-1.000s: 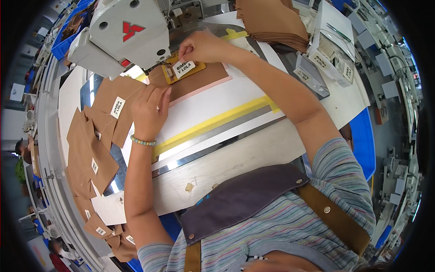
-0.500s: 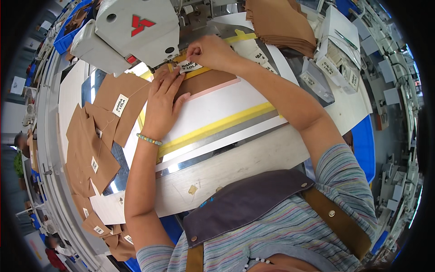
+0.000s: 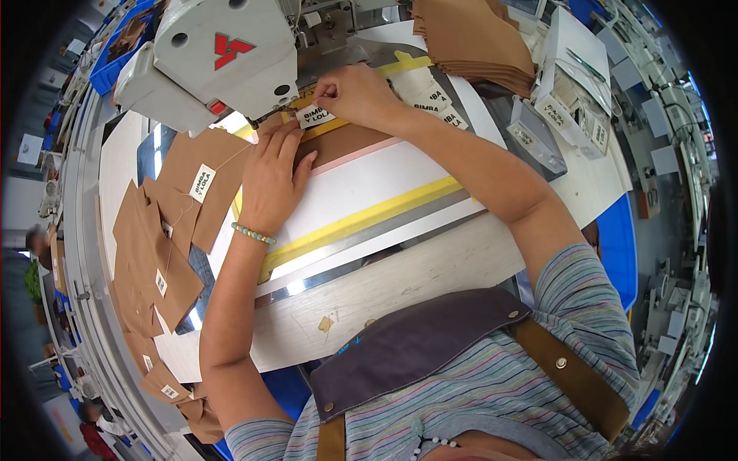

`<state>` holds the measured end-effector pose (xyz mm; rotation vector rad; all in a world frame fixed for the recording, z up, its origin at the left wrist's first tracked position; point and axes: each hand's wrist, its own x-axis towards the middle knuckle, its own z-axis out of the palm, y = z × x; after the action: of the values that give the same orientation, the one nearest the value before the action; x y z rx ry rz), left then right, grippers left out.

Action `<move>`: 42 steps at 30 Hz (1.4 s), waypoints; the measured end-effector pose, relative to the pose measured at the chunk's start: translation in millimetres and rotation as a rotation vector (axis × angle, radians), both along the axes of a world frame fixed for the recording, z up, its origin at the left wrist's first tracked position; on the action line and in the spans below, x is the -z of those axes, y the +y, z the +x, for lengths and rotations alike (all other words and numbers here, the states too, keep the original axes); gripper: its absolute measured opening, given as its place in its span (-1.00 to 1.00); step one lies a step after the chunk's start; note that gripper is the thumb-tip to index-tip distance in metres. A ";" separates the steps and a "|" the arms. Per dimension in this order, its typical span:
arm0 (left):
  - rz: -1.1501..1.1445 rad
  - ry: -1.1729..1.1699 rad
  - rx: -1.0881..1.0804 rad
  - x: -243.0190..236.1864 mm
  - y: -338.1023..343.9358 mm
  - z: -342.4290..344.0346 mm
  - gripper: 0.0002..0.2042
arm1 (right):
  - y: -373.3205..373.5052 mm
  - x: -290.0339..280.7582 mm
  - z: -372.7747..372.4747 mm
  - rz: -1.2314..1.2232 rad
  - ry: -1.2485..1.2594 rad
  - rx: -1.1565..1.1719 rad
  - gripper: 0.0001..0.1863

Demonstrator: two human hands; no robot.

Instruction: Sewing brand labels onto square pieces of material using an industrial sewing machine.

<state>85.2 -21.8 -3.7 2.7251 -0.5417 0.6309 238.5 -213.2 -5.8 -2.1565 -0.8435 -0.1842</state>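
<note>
Beneath the head of a white sewing machine (image 3: 231,65), a brown fabric piece (image 3: 346,147) lies along a yellow-taped guide. A white printed label (image 3: 313,117) sits on it near the needle area. My left hand (image 3: 273,173) rests flat beside the label, fingers stretched forward and thumb apart, pressing on the work. Over the label's upper right edge, my right hand (image 3: 360,94) is closed in a pinch. What its fingertips hold, if anything, is too small to make out. Several loose white labels (image 3: 437,100) lie just right of that hand.
Brown pieces with sewn labels (image 3: 165,246) spread over the left side, thread trailing between them. A stack of brown pieces (image 3: 477,42) stands at the far right, near a box of labels (image 3: 573,115) and a clear plastic tray (image 3: 536,134). Blue bins (image 3: 619,253) flank the table.
The label and the guide under the machine have slid slightly left and nearer to me. My left hand has shifted left with them; my right hand keeps its pinch and has moved slightly left.
</note>
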 end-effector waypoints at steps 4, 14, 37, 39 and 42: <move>0.016 -0.046 -0.004 -0.2 -3.7 0.1 -0.53 | -1.8 -0.5 3.5 0.003 -0.007 -0.006 -0.87; 0.038 -0.045 -0.072 6.9 0.6 -0.7 -0.58 | -11.5 -8.6 9.9 -0.014 0.082 -0.184 -0.81; -0.011 0.027 -0.065 12.1 4.8 3.0 -0.53 | -17.4 -16.1 16.7 -0.127 0.129 -0.291 -0.75; -0.013 0.031 -0.068 12.1 5.1 3.0 -0.54 | -18.9 -15.8 14.7 -0.175 0.080 -0.291 -0.75; -0.024 0.037 -0.070 11.6 4.6 3.4 -0.55 | -24.9 -17.5 12.2 -0.204 -0.250 -0.295 -0.74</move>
<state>88.6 -17.2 -15.4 2.7373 -0.4284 0.5994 250.8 -238.1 11.6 -2.1914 -1.3632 -0.2278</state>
